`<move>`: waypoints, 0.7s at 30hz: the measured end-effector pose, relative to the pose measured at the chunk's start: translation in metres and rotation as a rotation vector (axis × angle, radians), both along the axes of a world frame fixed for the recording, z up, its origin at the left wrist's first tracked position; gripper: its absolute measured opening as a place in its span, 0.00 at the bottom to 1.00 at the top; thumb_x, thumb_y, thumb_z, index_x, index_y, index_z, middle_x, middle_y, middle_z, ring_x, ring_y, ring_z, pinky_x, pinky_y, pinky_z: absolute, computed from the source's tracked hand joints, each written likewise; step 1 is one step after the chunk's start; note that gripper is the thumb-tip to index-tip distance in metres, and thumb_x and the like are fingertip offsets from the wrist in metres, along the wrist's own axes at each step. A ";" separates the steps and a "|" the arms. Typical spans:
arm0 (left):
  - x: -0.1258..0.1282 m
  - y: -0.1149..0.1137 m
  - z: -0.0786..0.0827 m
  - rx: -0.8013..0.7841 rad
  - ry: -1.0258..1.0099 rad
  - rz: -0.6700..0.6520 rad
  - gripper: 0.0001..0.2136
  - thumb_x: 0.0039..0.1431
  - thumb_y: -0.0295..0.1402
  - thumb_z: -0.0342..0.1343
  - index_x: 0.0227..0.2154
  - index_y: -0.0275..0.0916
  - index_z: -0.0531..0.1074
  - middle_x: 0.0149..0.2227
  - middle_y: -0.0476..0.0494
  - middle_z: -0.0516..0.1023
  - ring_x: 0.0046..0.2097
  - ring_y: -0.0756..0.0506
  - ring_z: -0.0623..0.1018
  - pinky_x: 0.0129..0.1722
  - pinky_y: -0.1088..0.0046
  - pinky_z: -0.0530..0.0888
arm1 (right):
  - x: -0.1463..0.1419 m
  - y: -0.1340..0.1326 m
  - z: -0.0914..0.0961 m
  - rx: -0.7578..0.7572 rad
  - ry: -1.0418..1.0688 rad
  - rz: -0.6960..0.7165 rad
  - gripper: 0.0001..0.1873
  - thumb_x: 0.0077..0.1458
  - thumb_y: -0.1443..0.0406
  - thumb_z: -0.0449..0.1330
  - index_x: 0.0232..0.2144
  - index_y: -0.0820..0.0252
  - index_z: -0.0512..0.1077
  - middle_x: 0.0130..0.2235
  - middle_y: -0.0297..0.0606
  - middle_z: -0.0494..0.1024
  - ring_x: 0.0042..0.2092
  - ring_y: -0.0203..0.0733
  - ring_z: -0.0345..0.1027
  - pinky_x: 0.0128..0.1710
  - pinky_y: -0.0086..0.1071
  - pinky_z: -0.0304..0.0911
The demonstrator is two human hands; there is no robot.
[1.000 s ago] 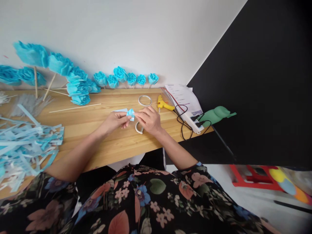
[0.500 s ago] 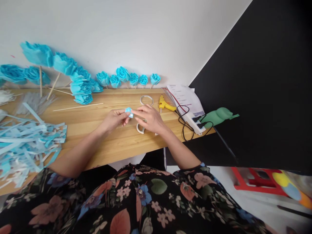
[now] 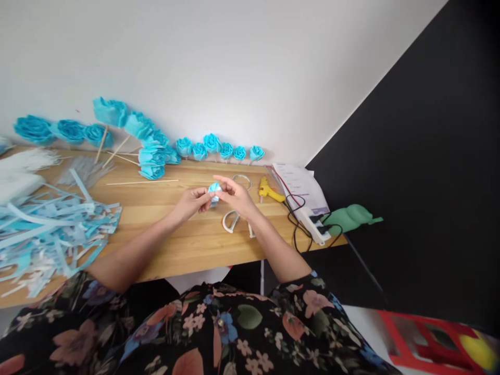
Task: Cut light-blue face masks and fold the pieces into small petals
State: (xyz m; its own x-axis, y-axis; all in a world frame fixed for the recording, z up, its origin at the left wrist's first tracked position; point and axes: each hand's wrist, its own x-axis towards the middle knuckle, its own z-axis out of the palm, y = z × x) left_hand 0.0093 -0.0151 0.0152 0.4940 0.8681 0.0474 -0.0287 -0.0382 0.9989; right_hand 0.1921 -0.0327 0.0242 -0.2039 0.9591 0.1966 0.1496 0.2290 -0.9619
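Note:
Between my hands, above the middle of the wooden table, is a small blue crepe-paper flower (image 3: 214, 187) with a pale, shiny patch. My left hand (image 3: 192, 202) pinches it from the left with thumb and fingers. From the right, my right hand (image 3: 236, 199) grips its edge at the thumb, while a finger stretches out above it. Scissors with white handles (image 3: 227, 223) lie just below my right hand, partly covered by it. A silver ring (image 3: 248, 180) sits behind that hand. The flower's underside is hidden by my fingers.
Finished blue paper flowers (image 3: 152, 156) on sticks lean along the wall. Blue and white paper strips (image 3: 58, 229) pile up at left, near a loose thin stick (image 3: 142, 182). At right are a yellow glue gun (image 3: 271, 192), papers (image 3: 300, 185), a power strip (image 3: 312, 226) and a green object (image 3: 347, 217).
The view has shifted, so the table appears lower and further right. My right hand has turned, its thumb now at the flower and a finger lifted. The flower shows more of its folded top.

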 end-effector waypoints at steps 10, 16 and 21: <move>-0.001 0.005 -0.003 -0.047 -0.029 0.096 0.17 0.47 0.46 0.65 0.26 0.38 0.70 0.17 0.52 0.70 0.19 0.54 0.65 0.21 0.78 0.61 | 0.005 0.022 -0.004 -0.030 0.104 -0.017 0.27 0.52 0.56 0.66 0.54 0.56 0.72 0.30 0.29 0.72 0.33 0.34 0.66 0.38 0.29 0.65; -0.004 0.005 0.000 -0.003 0.005 0.038 0.18 0.52 0.49 0.62 0.25 0.38 0.69 0.19 0.51 0.71 0.21 0.53 0.67 0.21 0.77 0.64 | 0.003 0.022 -0.011 -0.025 0.116 -0.025 0.29 0.50 0.57 0.68 0.54 0.56 0.73 0.30 0.28 0.72 0.33 0.33 0.66 0.38 0.29 0.65; -0.005 0.006 0.000 0.038 0.063 0.035 0.17 0.52 0.48 0.61 0.26 0.38 0.70 0.19 0.51 0.70 0.21 0.53 0.68 0.21 0.77 0.64 | 0.000 0.017 -0.020 -0.029 0.140 -0.045 0.29 0.49 0.57 0.69 0.54 0.55 0.73 0.32 0.29 0.74 0.35 0.34 0.68 0.40 0.31 0.66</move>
